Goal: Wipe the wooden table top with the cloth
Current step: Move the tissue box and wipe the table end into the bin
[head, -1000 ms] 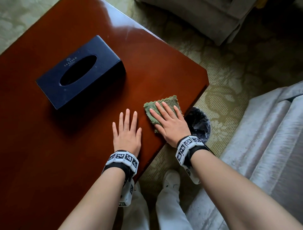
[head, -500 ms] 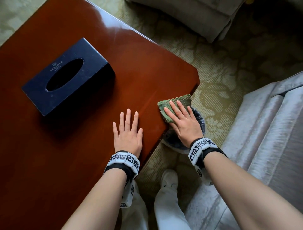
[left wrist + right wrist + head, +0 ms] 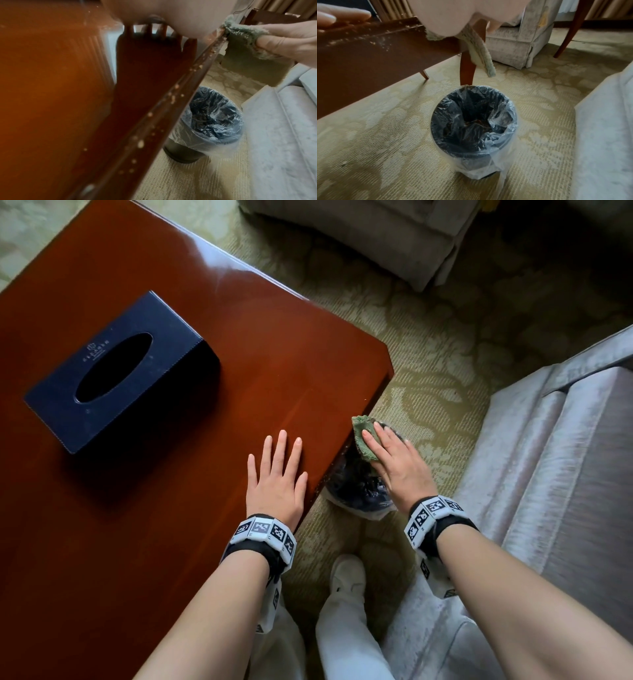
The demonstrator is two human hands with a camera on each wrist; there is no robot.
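Note:
The glossy red-brown wooden table [image 3: 274, 354] fills the left of the head view. My left hand [image 3: 277, 470] lies flat on it near its right edge, fingers straight and spread. My right hand [image 3: 390, 453] is just past that edge and grips the folded green cloth [image 3: 361, 431], fingers on top and thumb underneath. In the left wrist view the cloth [image 3: 243, 29] touches the table's edge. One end of the cloth [image 3: 481, 56] hangs down above the bin [image 3: 474, 121]. Pale crumbs [image 3: 140, 143] cling along the table's edge.
A dark blue tissue box [image 3: 120, 371] stands on the table to the left. The plastic-lined bin [image 3: 356, 491] sits on the carpet beside the table edge, under my right hand. A grey sofa [image 3: 548, 474] lies right, an armchair [image 3: 376, 234] beyond, my shoe [image 3: 347, 573] below.
My right hand has slid the cloth rightward across the table top and off its edge, ending over the bin. My left hand has stayed flat in the same spot.

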